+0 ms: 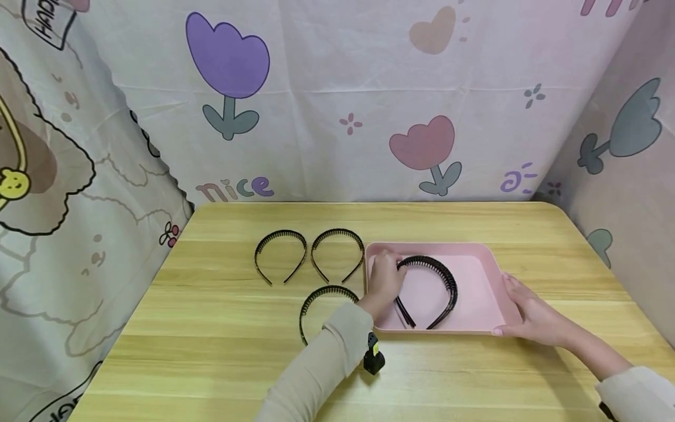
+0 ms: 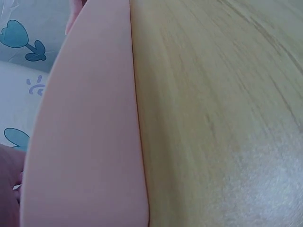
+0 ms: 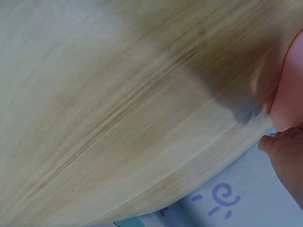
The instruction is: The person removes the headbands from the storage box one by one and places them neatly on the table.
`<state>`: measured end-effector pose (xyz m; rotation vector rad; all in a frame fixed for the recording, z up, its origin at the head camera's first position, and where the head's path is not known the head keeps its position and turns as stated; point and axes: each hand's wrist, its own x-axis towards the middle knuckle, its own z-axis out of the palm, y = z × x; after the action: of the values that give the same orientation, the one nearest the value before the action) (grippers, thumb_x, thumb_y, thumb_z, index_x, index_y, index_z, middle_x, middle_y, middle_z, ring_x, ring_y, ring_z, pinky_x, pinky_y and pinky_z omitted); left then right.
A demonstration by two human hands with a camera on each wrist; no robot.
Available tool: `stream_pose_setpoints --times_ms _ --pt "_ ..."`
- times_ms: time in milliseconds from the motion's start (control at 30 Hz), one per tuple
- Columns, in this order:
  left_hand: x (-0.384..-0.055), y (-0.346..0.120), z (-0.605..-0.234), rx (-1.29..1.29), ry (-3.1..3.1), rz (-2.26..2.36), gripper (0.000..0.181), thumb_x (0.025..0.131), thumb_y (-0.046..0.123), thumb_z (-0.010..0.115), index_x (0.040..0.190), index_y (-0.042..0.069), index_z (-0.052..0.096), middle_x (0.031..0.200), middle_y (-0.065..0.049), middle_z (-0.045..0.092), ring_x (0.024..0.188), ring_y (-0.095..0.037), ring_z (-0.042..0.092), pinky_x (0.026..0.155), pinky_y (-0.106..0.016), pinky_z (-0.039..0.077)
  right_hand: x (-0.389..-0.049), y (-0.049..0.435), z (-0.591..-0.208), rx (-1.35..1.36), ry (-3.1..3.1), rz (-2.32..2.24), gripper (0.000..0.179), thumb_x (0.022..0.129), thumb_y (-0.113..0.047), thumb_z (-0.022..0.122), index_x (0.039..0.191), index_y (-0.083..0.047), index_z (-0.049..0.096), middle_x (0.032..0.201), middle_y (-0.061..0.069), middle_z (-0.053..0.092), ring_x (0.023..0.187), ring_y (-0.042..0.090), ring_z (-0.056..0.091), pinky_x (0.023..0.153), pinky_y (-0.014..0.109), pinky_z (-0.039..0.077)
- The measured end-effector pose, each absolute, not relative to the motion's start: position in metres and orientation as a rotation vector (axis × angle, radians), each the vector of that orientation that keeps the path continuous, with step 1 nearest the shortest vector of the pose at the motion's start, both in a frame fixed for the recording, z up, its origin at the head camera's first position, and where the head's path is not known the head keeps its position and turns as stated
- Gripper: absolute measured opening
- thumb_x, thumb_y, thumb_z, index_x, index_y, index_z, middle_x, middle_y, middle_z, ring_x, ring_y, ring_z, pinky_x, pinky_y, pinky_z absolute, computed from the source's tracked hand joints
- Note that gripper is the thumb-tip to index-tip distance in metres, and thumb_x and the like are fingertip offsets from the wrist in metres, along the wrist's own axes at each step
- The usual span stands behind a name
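Note:
Inside the pink tray (image 1: pixel 480 293), several black toothed headbands (image 1: pixel 445 275) lie bunched together, their open ends facing the near side. My left hand (image 1: pixel 385 278) reaches over the tray's left end and holds the left side of the bunch; the fingers hide part of it. At the tray's right end my right hand (image 1: pixel 538 313) grips the wall, thumb at the near corner and fingers along the side. The right wrist view shows that hand (image 3: pixel 289 153) against the tray's outer wall (image 3: pixel 289 90). The left wrist view is mostly tray wall (image 2: pixel 90 118).
Two more black headbands, one at the far left (image 1: pixel 282 233) and one beside the tray (image 1: pixel 337 232), lie on the wooden table (image 1: pixel 211 328). A third headband (image 1: pixel 308 305) lies nearer, partly under my left sleeve (image 1: pixel 321 357). A printed curtain (image 1: pixel 327 70) hangs behind the table.

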<state>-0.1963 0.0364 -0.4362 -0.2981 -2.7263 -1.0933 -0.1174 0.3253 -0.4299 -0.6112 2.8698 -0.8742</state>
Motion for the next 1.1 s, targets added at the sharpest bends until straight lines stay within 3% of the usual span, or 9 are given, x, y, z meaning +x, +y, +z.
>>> stream_pose_setpoints --times_ms 633,867,1100 --pt "-0.1965 0.0364 -0.4331 -0.304 -2.751 -1.047 0.008 0.080 0.007 0.069 0.086 0.002 0.071 0.085 -0.006 0.065 0.082 -0.015 0.061 0.070 -0.018 0.052 -0.1169 0.3236 -0.4279 -0.607 2.859 -0.882 0.110 0.068 -0.025 0.081 0.139 0.019 0.009 0.143 0.043 0.011 0.132 0.058 0.009 0.092 -0.005 -0.006" --pt "-0.1967 0.0352 -0.4325 -0.330 -2.747 -1.072 0.015 0.082 0.008 0.068 0.066 0.006 0.067 0.070 -0.003 0.060 0.069 -0.010 0.051 0.059 -0.015 0.042 -0.1165 0.3236 -0.4288 -0.615 2.866 -0.881 0.110 0.068 -0.025 0.081 0.139 0.019 0.010 0.142 0.044 0.012 0.130 0.059 0.011 0.092 -0.006 -0.006" --pt "-0.1963 0.0347 -0.4295 -0.321 -2.726 -1.021 0.011 0.082 0.009 0.068 0.073 0.007 0.073 0.073 -0.003 0.066 0.071 -0.010 0.057 0.061 -0.014 0.046 -0.1168 0.3244 -0.4295 -0.619 2.871 -0.879 0.110 0.068 -0.026 0.081 0.139 0.019 0.009 0.142 0.044 0.013 0.132 0.058 0.010 0.093 -0.006 -0.006"
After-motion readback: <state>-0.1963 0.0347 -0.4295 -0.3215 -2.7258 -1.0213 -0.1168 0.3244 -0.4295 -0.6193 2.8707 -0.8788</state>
